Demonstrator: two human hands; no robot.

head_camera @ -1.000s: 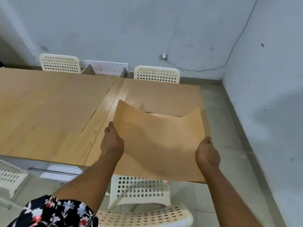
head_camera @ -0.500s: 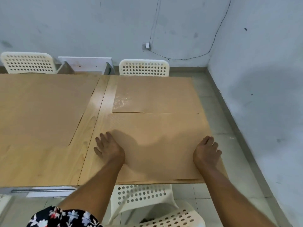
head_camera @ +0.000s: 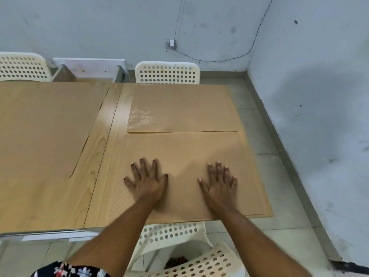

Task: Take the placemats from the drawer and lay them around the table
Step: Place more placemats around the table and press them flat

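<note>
Both palms flat, fingers spread: left hand point(head_camera: 146, 181) and right hand point(head_camera: 219, 183) press the tan textured rectangular placemat point(head_camera: 179, 152) onto the light wooden tabletop point(head_camera: 95, 156), near edge.

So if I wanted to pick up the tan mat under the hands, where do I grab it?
Pinch the tan rectangular placemat at its near right corner, coming from the table's near edge. It lies flat, and only there does it reach the edge.
</note>
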